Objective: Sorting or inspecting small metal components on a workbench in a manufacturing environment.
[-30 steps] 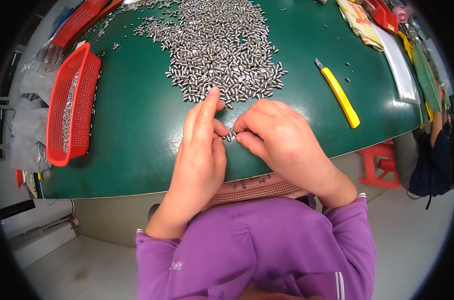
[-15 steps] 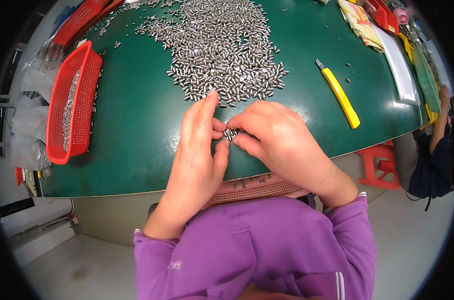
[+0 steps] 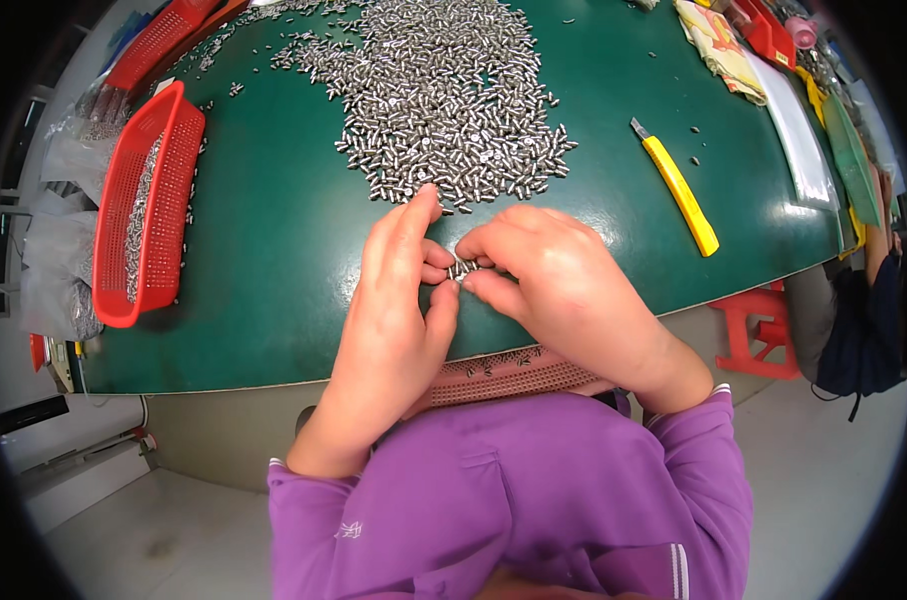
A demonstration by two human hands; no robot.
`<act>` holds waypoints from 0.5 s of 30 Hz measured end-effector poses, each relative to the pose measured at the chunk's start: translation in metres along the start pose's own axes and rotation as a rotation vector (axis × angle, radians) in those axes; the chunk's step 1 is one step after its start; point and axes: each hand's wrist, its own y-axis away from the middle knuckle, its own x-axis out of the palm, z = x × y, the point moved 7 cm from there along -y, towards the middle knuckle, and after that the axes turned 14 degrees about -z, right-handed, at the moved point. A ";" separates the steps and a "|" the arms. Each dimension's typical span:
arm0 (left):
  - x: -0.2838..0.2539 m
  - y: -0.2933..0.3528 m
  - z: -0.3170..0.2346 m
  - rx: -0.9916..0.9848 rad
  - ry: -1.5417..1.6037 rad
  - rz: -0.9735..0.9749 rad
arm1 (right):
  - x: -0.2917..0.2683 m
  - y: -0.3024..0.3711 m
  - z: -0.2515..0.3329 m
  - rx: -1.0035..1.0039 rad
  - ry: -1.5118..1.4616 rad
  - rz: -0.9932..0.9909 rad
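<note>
Close to the table's near edge, a small cluster of short, pin-like silver metal pieces [image 3: 461,269] sits between my two hands. My left hand [image 3: 392,275] has its index finger stretched forward, while its thumb and curled fingers close against the left side of the cluster. From the right, my right hand [image 3: 549,260] pinches the same pieces with thumb and index finger. Just beyond my fingertips spreads a large heap of similar metal pieces [image 3: 454,110]. The fingers partly cover the cluster, so how each piece is gripped is hidden.
A red perforated basket [image 3: 109,235] with metal pieces stands left on the green table [image 3: 264,240]. Right lies a yellow utility knife [image 3: 682,195], blade out. Below the near edge is a pink basket [image 3: 509,380]. Another person [image 3: 864,330] and a red stool [image 3: 757,335] are at right.
My hands stay in nearly the same place. The fingers of my right hand have shifted slightly around the small cluster. At far right, the other person's arm has moved slightly.
</note>
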 end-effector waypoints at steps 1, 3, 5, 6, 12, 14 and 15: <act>-0.001 0.000 -0.001 0.000 0.020 -0.019 | -0.001 -0.001 -0.001 0.034 -0.001 -0.006; -0.002 -0.001 -0.001 -0.001 0.040 -0.038 | -0.001 -0.001 -0.003 0.068 -0.002 -0.012; -0.002 -0.003 0.003 -0.066 0.031 -0.036 | -0.001 -0.001 -0.004 0.070 0.014 -0.025; -0.002 -0.003 0.002 -0.065 0.031 -0.036 | -0.001 -0.001 -0.004 0.069 0.015 -0.026; 0.002 -0.004 0.005 -0.085 0.031 -0.018 | 0.001 0.000 -0.004 0.060 0.057 -0.050; 0.001 -0.003 0.003 -0.070 0.039 -0.014 | 0.001 0.001 -0.001 0.009 0.037 -0.088; -0.001 -0.002 0.003 -0.069 0.039 -0.014 | 0.001 0.001 -0.001 0.009 0.036 -0.089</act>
